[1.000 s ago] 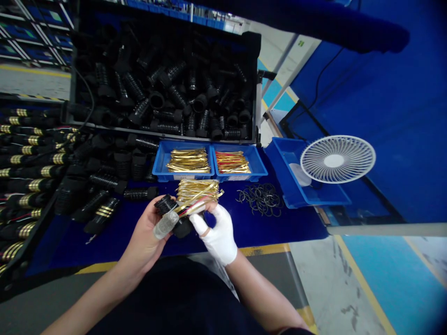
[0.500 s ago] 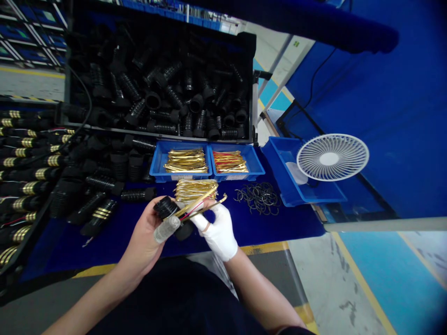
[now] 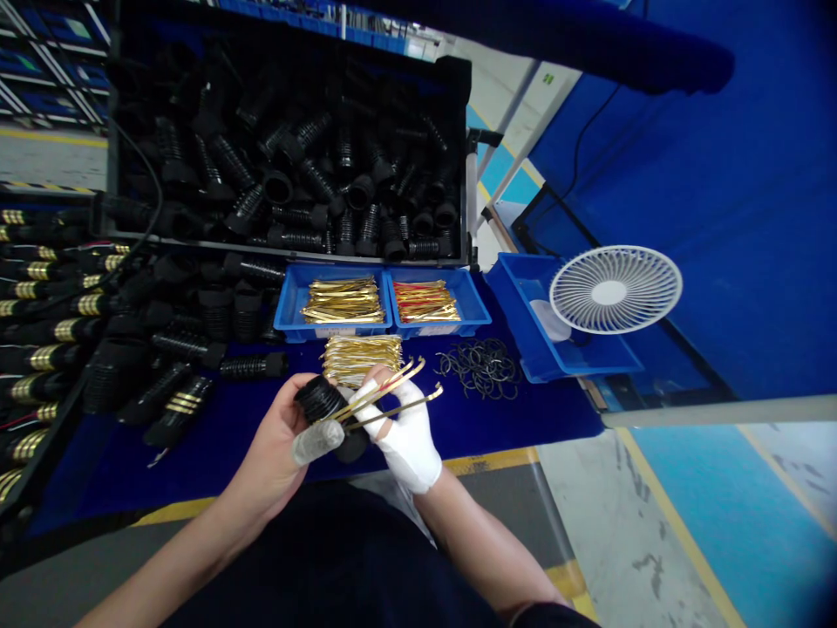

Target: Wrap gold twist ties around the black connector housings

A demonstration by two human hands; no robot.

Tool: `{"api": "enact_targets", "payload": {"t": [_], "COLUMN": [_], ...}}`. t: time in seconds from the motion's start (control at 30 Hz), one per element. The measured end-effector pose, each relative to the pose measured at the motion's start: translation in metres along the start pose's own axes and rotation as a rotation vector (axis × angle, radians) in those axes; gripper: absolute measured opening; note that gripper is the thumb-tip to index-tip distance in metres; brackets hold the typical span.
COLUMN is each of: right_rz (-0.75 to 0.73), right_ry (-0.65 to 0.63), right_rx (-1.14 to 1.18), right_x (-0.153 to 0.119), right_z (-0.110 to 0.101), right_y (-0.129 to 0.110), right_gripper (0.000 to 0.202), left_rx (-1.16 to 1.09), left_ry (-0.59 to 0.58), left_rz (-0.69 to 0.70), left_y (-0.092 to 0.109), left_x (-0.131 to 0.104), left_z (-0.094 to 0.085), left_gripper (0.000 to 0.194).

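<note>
My left hand (image 3: 278,449), its thumb wrapped in a grey cover, is closed around a black ribbed sleeve (image 3: 318,399). My right hand (image 3: 413,445), in a white glove with some fingertips bare, pinches long brass strips (image 3: 409,404) lying across the sleeve. Their hooked ends stick out to the upper right, and one strip has a red line along it. The left thumb presses near the strips' lower ends, so their contact with the sleeve is partly hidden. Just beyond the hands lies a pile of brass strips (image 3: 361,356) on the blue cloth.
Two blue bins hold plain brass strips (image 3: 343,301) and red-marked strips (image 3: 426,301). Black rings (image 3: 480,366) lie to the right, near a white fan (image 3: 615,290). A large black crate (image 3: 294,253) of ribbed sleeves stands behind. Banded sleeves (image 3: 45,358) fill the left side.
The brass strips have fanned apart, and their hooked ends sit farther right. Both hands keep their hold near the same spot. The whole view has shifted slightly.
</note>
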State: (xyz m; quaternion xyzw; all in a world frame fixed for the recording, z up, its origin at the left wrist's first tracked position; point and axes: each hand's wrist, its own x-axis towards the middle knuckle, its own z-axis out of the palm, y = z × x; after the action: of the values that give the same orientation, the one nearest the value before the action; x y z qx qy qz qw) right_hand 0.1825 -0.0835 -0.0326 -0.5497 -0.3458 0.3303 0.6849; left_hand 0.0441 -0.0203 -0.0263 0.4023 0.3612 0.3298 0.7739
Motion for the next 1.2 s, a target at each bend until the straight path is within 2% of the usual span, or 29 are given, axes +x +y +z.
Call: {"api": "enact_targets", "payload": {"t": [0.07, 0.17, 0.27, 0.37, 0.43, 0.53, 0.6, 0.73, 0.83, 0.97, 1.03, 1.13, 1.17, 1.2], "right_rz": [-0.062, -0.199, -0.280, -0.224, -0.144, -0.058, -0.067, -0.093, -0.085, -0.071, -0.147, -0.380, -0.422, -0.419], "right_ry": [-0.018, -0.046, -0.138, -0.205, -0.186, -0.148, -0.140, -0.164, -0.175, -0.181, -0.266, -0.571, -0.621, -0.601], "right_rx": [-0.051, -0.274, -0.421, -0.426, -0.409, -0.403, -0.431, -0.479, -0.473, -0.476, -0.510, -0.620, -0.629, -0.603], "right_x": [0.002, 0.002, -0.001, -0.001, 0.002, 0.004, 0.001, -0.006, -0.007, -0.007, -0.007, -0.010, -0.010, -0.010], "right_z": [-0.001, -0.004, -0.007, -0.013, -0.019, -0.024, -0.024, -0.021, -0.021, -0.026, -0.030, -0.038, -0.040, -0.042], "right_y": [0.000, 0.000, -0.002, -0.006, -0.008, -0.006, -0.004, -0.001, 0.000, -0.001, 0.000, 0.006, 0.009, 0.011], "right_gripper": [0.014, 0.015, 0.011, 0.008, 0.011, 0.013, 0.012, 0.012, 0.012, 0.011, 0.013, 0.012, 0.012, 0.013], "left_rx": [-0.014, -0.089, -0.146, -0.085, -0.081, -0.111, -0.103, -0.040, 0.000, 0.024, -0.010, -0.037, -0.036, -0.032], "left_ry": [-0.010, -0.098, -0.141, -0.111, -0.118, -0.154, -0.145, -0.132, -0.173, -0.158, -0.169, -0.199, -0.194, -0.174], "left_rz": [-0.053, -0.162, -0.239, -0.258, -0.236, -0.241, -0.279, -0.293, -0.305, -0.293, -0.297, -0.328, -0.331, -0.330], "left_y": [-0.001, 0.000, 0.003, 0.005, 0.006, 0.004, 0.001, -0.002, -0.006, -0.016, -0.022, -0.026, -0.026, -0.025], "left_x": [0.001, 0.004, 0.007, 0.008, 0.008, 0.007, 0.008, 0.012, 0.014, 0.016, 0.017, 0.019, 0.020, 0.021], "left_z": [0.001, 0.002, 0.001, -0.003, -0.005, -0.006, -0.005, -0.004, -0.007, -0.013, -0.015, -0.019, -0.021, -0.023], "left_gripper": [0.053, 0.049, 0.050, 0.058, 0.059, 0.036, 0.030, 0.036, 0.037, 0.042, 0.042, 0.040, 0.039, 0.039]}}
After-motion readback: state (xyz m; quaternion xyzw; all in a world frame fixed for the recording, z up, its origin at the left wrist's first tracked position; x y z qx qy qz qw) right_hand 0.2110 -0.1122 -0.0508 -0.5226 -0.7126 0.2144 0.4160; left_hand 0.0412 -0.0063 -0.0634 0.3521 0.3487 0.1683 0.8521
